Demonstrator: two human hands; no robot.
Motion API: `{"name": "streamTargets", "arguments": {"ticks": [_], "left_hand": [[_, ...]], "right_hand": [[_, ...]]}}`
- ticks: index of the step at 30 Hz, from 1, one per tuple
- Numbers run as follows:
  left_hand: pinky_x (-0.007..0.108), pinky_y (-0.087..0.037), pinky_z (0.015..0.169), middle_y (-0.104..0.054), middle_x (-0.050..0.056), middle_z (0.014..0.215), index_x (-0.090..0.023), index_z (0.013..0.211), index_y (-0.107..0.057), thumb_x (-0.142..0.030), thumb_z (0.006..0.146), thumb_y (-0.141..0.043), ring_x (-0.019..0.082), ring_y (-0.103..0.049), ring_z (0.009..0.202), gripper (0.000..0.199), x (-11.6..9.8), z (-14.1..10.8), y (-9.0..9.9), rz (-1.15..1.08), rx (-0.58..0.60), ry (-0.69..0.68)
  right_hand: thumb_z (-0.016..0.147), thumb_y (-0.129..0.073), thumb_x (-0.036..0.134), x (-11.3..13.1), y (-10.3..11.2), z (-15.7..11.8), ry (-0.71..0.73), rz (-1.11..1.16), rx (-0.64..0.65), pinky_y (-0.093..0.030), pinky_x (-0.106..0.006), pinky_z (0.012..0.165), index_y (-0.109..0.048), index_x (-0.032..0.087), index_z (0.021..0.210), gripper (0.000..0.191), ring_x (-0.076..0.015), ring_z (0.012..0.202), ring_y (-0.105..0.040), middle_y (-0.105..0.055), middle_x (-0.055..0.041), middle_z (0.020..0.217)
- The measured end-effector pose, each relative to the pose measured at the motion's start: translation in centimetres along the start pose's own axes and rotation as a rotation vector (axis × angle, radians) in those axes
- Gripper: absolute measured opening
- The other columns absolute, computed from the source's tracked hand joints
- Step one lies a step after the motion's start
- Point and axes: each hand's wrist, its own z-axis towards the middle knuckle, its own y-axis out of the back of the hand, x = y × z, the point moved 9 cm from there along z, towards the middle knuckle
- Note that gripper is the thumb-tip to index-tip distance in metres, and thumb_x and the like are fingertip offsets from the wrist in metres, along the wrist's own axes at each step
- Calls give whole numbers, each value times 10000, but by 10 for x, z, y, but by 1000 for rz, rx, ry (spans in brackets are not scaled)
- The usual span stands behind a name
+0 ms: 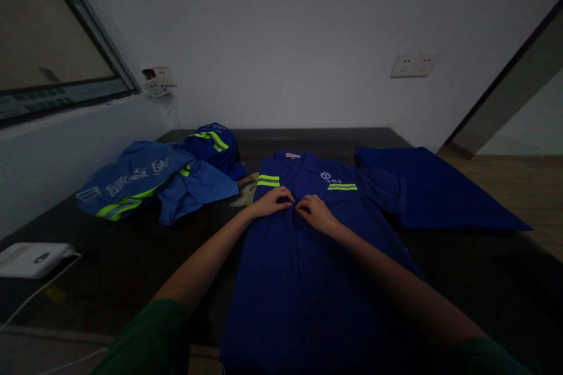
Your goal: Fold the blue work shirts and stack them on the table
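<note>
A dark blue work shirt (281, 269) with yellow-green reflective strips and a white chest logo lies front up on the dark table, its collar toward the wall. My left hand (273, 201) is at the front opening below the collar, its fingers closed on the shirt's edge. Facing it across the opening, my right hand (315, 212) pinches the shirt's other edge. The fingertips of both hands are close together, with a small gap between them. Buttons under the fingers are too small to make out.
Crumpled blue garments (136, 178) with reflective strips lie at the left, beside a camouflage-patterned cloth (244, 190). A flat blue cloth (440, 190) lies at the right. A white device (35, 259) with a cable sits at the table's (308, 135) left edge. Wall behind.
</note>
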Motion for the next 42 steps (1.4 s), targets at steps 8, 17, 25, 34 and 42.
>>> {"name": "streamTargets", "arguments": {"ticks": [8, 17, 25, 34, 42], "left_hand": [[348, -434, 906, -591, 50, 1025, -217, 1005, -623, -315, 920, -534, 204, -550, 1003, 158, -2, 7, -13, 244, -1, 53], [426, -371, 1050, -480, 91, 1355, -244, 1291, -517, -384, 942, -491, 249, -443, 1256, 377, -6, 1, -14, 441, -71, 73], [451, -351, 1075, -442, 75, 1424, -285, 1383, -453, -435, 973, -399, 249, -410, 1301, 440, 0, 0, -19, 467, -23, 90], [376, -306, 1130, -495, 115, 1394, -174, 1353, -494, -357, 974, -390, 220, -422, 1318, 433, 40, 12, 19, 487, -205, 309], [433, -248, 1150, -325, 74, 1542, -269, 1472, -346, -458, 984, -309, 270, -276, 1426, 524, 73, 8, 12, 638, -68, 521]], "right_hand": [[858, -554, 152, -76, 64, 39, -269, -131, -225, -411, -305, 930, -669, 154, 1104, 271, -217, 1077, -574, -651, -117, 1123], [795, -564, 89, -109, 59, 50, -322, -104, -282, -453, -242, 769, -629, 163, 1064, 287, -156, 890, -600, -640, -51, 963], [790, -526, 56, -106, 54, 43, -302, -158, -242, -449, -309, 860, -712, 179, 920, 258, -212, 990, -570, -621, -101, 1035], [910, -369, 129, -30, 32, 73, -15, -280, -187, -337, -347, 1089, -544, 122, 1329, 455, -216, 1299, -420, -501, -124, 1400], [959, -348, 239, -38, -12, 84, -68, -285, -32, -236, -507, 1137, -395, 139, 1446, 499, -262, 1416, -286, -351, -118, 1519]]}}
